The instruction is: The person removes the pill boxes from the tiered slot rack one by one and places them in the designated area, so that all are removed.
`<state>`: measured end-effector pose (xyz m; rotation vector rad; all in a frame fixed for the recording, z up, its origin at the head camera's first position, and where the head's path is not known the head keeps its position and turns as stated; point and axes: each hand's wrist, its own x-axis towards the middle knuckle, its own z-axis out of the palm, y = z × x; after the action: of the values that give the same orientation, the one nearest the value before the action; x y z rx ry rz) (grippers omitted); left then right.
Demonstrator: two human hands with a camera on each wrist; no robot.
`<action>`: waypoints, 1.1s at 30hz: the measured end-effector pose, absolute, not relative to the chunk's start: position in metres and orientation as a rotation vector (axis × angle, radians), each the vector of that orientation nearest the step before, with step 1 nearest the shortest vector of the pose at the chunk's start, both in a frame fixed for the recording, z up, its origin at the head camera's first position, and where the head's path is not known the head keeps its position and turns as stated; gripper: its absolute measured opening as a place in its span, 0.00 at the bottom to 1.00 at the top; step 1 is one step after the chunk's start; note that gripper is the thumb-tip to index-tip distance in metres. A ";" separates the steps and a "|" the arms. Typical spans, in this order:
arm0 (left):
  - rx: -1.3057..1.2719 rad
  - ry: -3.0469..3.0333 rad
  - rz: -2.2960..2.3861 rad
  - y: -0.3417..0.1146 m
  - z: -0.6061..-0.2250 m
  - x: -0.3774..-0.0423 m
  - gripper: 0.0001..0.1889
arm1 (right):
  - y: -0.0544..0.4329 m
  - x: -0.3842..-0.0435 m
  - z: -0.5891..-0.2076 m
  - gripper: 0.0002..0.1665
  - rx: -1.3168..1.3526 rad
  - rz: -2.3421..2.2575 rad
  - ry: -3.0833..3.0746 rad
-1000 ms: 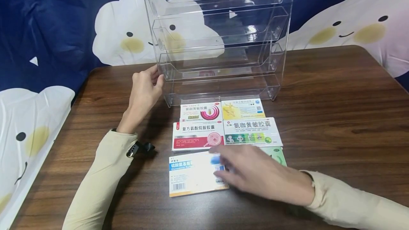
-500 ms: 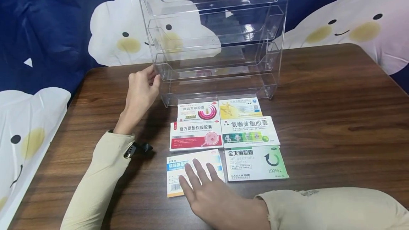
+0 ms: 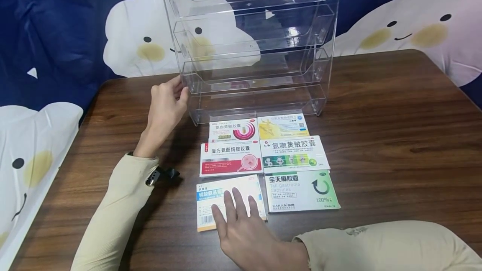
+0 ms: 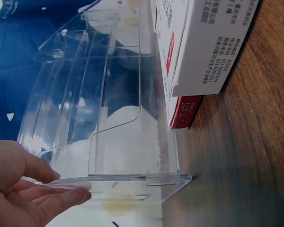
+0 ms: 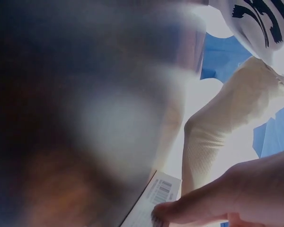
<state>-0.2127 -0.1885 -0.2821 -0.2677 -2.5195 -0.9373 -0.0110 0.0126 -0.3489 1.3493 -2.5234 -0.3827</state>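
Note:
My left hand (image 3: 167, 106) pinches the left side panel of a clear acrylic tiered rack (image 3: 260, 49), thumb on one face and fingers on the other in the left wrist view. My right hand (image 3: 250, 233) lies palm down with straight, spread fingers over the lower right of a blue-and-white medicine box (image 3: 208, 208). In the right wrist view its thumb is at the end of a box (image 5: 156, 189) with a barcode. Right of it lies a green-and-white medicine box (image 3: 301, 198). Behind are a red-and-white box (image 3: 222, 166) and a white box with a green strip (image 3: 295, 149).
Against the rack's front edge lie a box with pink rings (image 3: 226, 131) and a yellow-and-white box (image 3: 280, 126). All the boxes lie flat in two columns on the brown wooden table (image 3: 395, 145). A blue cloth with white clouds (image 3: 45, 32) hangs behind.
My right hand came from between the front boxes to over the blue-and-white box, uncovering the green-and-white box, then barely moved. My left hand keeps its grip on the rack.

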 end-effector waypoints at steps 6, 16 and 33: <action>-0.277 -2.509 -0.935 -0.188 -0.282 -0.214 0.17 | 0.013 -0.009 -0.349 0.27 1.300 -0.337 -2.495; -0.268 -2.509 -0.954 -0.188 -0.283 -0.214 0.17 | 0.011 -0.012 -0.347 0.30 1.245 -0.316 -2.590; -0.272 -2.537 -0.954 -0.192 -0.286 -0.208 0.18 | 0.031 -0.022 -0.341 0.25 1.264 -0.193 -2.550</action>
<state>-0.2077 -0.1924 -0.2857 -0.2721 -2.5372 -0.9544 -0.0216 0.0308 -0.3409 1.2636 -2.5503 -0.1928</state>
